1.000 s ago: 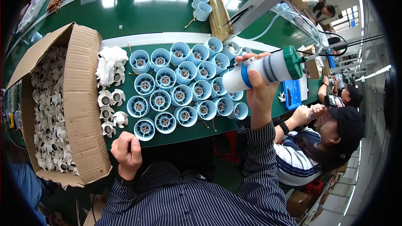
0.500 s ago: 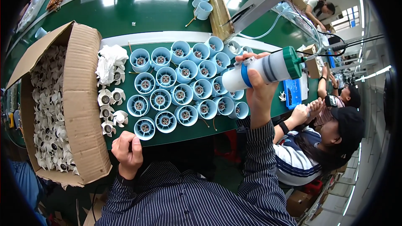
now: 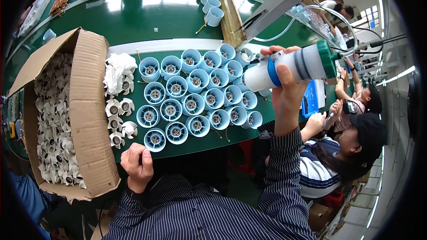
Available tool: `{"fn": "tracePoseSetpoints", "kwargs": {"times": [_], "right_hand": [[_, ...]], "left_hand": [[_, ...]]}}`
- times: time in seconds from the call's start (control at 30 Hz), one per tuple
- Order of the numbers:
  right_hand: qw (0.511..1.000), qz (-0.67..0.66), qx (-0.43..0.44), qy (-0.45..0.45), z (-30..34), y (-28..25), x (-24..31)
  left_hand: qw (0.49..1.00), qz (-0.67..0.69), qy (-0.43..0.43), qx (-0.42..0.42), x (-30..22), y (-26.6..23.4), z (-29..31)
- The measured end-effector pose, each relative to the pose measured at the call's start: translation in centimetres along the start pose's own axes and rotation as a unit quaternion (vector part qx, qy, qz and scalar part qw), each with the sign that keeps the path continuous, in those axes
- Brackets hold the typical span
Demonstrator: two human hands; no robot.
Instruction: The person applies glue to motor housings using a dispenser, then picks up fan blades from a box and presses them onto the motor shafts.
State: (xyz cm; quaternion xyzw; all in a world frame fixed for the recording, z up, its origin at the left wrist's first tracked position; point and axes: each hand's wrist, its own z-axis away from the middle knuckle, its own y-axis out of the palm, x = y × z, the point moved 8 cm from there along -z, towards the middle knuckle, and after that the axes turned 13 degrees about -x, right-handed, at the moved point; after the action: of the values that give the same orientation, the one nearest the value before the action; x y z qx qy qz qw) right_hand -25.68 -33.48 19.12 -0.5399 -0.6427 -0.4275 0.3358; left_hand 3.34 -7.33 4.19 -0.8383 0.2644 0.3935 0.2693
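My right hand (image 3: 287, 95) is raised over the right side of the table and wrapped round a large dispensing syringe (image 3: 307, 64). The syringe has a white barrel with dark rings, a blue band and a green cap joined to a clear hose; it is held nearly level, its white end pointing left. Under and left of it stand rows of light-blue round housings (image 3: 177, 88), open side up, with metal parts in their centres. My left hand (image 3: 137, 163) is a closed fist at the table's front edge, beside the nearest housing. White fan impellers (image 3: 129, 129) lie just beyond it.
A cardboard box (image 3: 91, 120) full of white impellers stands at the left. Crumpled white material (image 3: 119, 69) lies beside it. A metal post (image 3: 284, 6) rises beyond the housings. A blue tray (image 3: 311, 100) and a seated co-worker (image 3: 329, 151) are at the right.
My right hand has moved a little to the right with the syringe still in its grip. My left fist stays at the table edge. The co-worker's hands have shifted slightly.
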Motion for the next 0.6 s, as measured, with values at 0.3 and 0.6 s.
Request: {"fn": "tracePoseSetpoints", "kwargs": {"times": [0.3,0.6], "right_hand": [[0.996,-0.03,0.04,0.068,-0.3,4.1,-4.2],[0.998,-0.019,0.038,0.055,0.0,3.7,-5.7]], "left_hand": [[1.0,-0.003,0.002,0.005,-0.1,0.0,-0.1],[1.0,0.007,0.008,0.004,-0.1,-0.2,-0.1]]}}
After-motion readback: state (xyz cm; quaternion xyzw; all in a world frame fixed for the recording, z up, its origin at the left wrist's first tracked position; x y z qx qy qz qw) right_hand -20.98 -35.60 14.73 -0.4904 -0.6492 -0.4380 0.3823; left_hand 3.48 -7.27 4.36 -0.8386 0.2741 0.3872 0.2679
